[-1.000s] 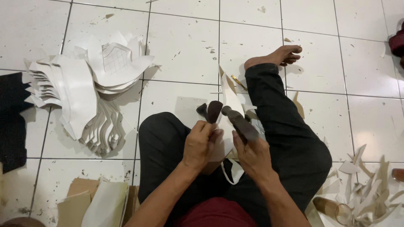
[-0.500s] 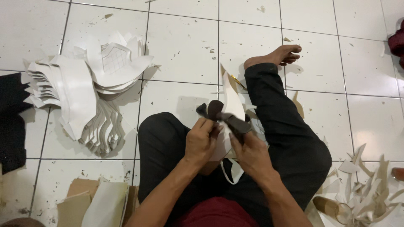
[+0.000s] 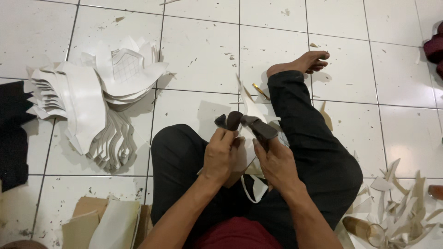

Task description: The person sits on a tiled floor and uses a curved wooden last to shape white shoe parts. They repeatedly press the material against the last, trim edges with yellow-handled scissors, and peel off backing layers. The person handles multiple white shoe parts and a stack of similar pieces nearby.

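Floor of large white glazed tiles (image 3: 198, 55) with dark grout lines: it is serving as the whole workspace, and it is showing scuffs, specks and small trimmings. No furniture or wall is showing.

Stack of white cut sheet pieces with pointed and fringed edges (image 3: 92, 101): it is lying fanned to the person's left, well apart from the hands, probably so that like pieces are staying together.

Black fabric piece (image 3: 11, 133): it is lying flat at the left edge, touching the white stack.

Scatter of thin white offcut slivers (image 3: 401, 207): it is piling up by the right hip, on the cutting hand's side, with a small clear glass (image 3: 364, 228) lying among it.

Tan and white flat pieces (image 3: 106, 221): they are resting beside the left thigh, near the bottom edge.

White sheet piece being trimmed (image 3: 251, 108): it is standing upright over the lap, between the crossed legs in black trousers, held up where the eyes are looking straight down on it.

Left hand (image 3: 221, 154): it is clamping the sheet's lower part, fingers together, steadying it.

Right hand (image 3: 277, 163): it is wrapping closed round the dark-handled cutting tool (image 3: 258, 128), which is meeting the sheet's edge; whether its blades are apart I cannot tell.
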